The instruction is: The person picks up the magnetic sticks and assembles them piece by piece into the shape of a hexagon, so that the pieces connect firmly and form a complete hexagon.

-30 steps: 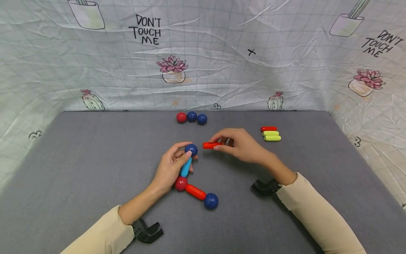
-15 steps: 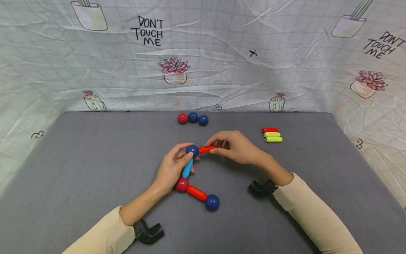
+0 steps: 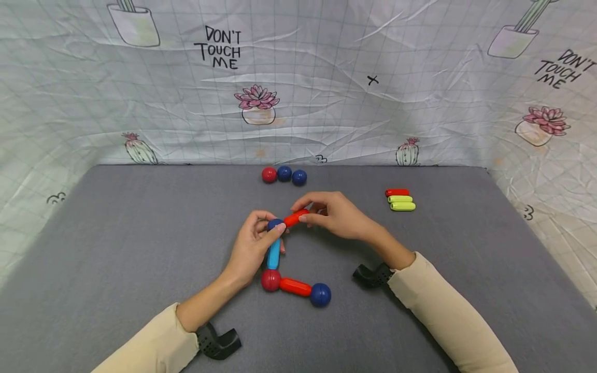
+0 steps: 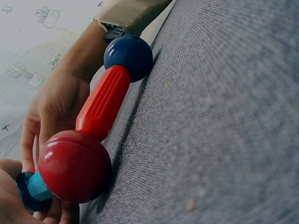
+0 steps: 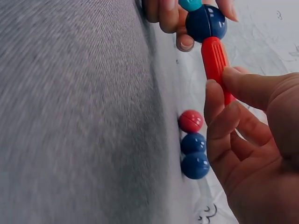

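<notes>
My left hand [image 3: 247,251] pinches a blue ball [image 5: 201,27] between thumb and fingers. From that ball a light blue rod [image 3: 273,254] runs down to a red ball [image 3: 271,280]. A second rod, red and grooved [image 3: 295,287], joins the red ball to another blue ball [image 3: 320,295] at the near end, close over the table. In my right hand [image 3: 342,216] is another red rod [image 5: 214,58], pinched between thumb and fingertips. Its far end meets the held blue ball in the right wrist view.
A red ball [image 3: 269,175] and two blue balls [image 3: 292,176] sit in a row at the table's back. To the right lie a red rod [image 3: 397,192] and two yellow-green rods [image 3: 402,206] side by side. A printed cloth [image 3: 326,103] hangs behind the grey table [image 3: 140,238].
My right hand has moved left, bringing its red rod against the held blue ball. The joined chain has swung, its red ball nearer me and its end blue ball farther right.
</notes>
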Motion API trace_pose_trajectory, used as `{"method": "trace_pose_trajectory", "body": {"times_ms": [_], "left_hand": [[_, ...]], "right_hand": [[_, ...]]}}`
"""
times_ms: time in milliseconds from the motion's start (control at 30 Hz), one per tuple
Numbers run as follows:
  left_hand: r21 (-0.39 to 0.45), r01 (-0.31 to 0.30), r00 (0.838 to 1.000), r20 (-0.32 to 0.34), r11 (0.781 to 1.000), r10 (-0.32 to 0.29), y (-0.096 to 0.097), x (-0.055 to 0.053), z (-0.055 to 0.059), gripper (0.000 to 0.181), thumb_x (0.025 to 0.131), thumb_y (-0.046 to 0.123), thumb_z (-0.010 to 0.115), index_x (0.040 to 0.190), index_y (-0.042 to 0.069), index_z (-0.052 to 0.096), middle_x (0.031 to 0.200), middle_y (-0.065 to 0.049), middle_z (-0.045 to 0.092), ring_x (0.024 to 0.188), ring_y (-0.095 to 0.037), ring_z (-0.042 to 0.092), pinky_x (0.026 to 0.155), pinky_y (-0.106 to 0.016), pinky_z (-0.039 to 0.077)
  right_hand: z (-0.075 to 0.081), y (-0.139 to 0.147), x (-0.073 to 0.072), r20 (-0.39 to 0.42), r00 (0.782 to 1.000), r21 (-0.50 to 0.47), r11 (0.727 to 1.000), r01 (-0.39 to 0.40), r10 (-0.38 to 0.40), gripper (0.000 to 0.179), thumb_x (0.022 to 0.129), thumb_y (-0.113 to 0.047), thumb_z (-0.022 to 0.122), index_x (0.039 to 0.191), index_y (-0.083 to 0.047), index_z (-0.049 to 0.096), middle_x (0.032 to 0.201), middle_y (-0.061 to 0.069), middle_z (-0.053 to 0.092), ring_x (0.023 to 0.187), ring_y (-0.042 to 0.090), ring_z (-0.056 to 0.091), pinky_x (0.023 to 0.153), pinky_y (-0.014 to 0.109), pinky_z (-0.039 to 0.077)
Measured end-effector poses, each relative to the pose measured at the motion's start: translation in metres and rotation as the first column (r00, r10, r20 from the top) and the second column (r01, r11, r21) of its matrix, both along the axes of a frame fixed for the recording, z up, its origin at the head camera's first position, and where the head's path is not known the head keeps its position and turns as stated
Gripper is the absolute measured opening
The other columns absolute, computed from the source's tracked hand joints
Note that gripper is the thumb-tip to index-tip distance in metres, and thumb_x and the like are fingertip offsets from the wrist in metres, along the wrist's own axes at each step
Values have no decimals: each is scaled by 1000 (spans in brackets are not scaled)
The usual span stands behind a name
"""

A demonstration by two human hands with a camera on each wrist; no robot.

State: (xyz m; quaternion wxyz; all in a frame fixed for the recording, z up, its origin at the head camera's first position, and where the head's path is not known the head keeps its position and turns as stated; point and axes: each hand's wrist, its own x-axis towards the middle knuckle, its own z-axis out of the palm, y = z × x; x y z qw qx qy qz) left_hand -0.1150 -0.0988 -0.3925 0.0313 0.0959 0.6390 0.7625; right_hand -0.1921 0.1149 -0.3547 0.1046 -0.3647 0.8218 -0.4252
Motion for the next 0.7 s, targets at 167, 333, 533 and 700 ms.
{"method": "trace_pose_trajectory", "body": {"times_ms": [167, 333, 533, 700], "left_hand": [[8, -34, 999, 7, 999, 34, 0, 0, -3, 34, 96, 9, 59, 122, -5, 44, 102, -33, 59, 61, -19, 60, 53, -21, 46], [-28, -85, 996, -23, 996, 84, 0, -1, -4, 32, 95, 10, 61, 122, -4, 48, 97, -31, 58, 62, -19, 60, 53, -21, 46], [-98, -166, 984, -81, 981, 158, 0, -1, -5, 28, 93, 10, 63, 118, 1, 52, 91, -19, 56, 62, -20, 58, 51, -22, 43], [-102, -198, 977, -103, 975, 187, -1, -1, -5, 25, 92, 9, 65, 114, 1, 54, 86, -23, 61, 57, -21, 55, 53, -25, 47]], "right_hand": [[-1, -9, -3, 22, 1000, -10, 1000, 12, -12, 22, 93, -14, 64, 115, -10, 67, 94, -1, 66, 73, 16, 59, 58, 29, 45], [1, -16, -5, 32, 999, -35, 999, 18, -17, 23, 93, -14, 64, 115, -9, 67, 99, -4, 65, 77, 18, 61, 60, 30, 48], [2, -24, -5, 54, 998, -59, 998, 11, -8, 28, 93, -9, 63, 121, -7, 64, 109, 1, 66, 80, 22, 65, 65, 33, 54], [0, -29, -4, 91, 996, -79, 997, 2, 5, 31, 94, -6, 61, 125, -7, 62, 114, 5, 65, 81, 24, 66, 69, 38, 55]]}}
